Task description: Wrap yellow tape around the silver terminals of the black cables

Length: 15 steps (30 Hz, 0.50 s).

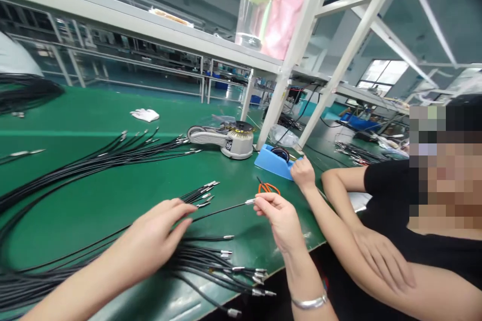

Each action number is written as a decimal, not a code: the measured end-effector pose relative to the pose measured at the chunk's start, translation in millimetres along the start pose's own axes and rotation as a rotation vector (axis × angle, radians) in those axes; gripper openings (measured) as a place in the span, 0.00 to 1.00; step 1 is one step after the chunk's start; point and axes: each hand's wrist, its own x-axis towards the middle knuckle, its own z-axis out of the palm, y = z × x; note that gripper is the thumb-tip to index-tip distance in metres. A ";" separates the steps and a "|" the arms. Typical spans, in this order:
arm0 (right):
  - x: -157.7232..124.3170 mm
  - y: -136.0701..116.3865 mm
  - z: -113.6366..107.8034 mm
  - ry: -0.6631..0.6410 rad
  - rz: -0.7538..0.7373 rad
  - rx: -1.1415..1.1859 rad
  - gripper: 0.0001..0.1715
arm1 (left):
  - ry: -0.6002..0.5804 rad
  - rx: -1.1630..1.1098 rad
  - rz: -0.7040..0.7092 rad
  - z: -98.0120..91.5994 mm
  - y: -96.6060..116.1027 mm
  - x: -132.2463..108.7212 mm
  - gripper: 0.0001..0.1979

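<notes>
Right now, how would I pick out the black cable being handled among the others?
Start at the near edge of the green table, between the person's left hand and right hand. One black cable lifts clear of the bundle, its metal tip pinched in the right hand. The rest lie flat, tips free.

Two tape dispensers (226, 141) — one scissors (268, 188)
</notes>
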 end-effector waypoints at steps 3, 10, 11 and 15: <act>-1.1 -1.5 0.2 -0.003 0.002 0.006 0.14 | 0.079 -0.230 0.073 19.0 49.8 24.4 0.18; 1.3 -0.3 -1.4 -0.075 -0.052 -0.074 0.09 | -0.130 -0.494 -0.062 47.4 84.0 56.5 0.14; 2.9 2.3 -1.7 -0.066 -0.055 -0.083 0.09 | -0.148 -0.500 -0.094 48.6 79.3 57.2 0.14; 9.2 14.8 0.9 -0.035 -0.046 -0.090 0.09 | -0.189 -0.503 -0.162 53.2 60.1 56.0 0.11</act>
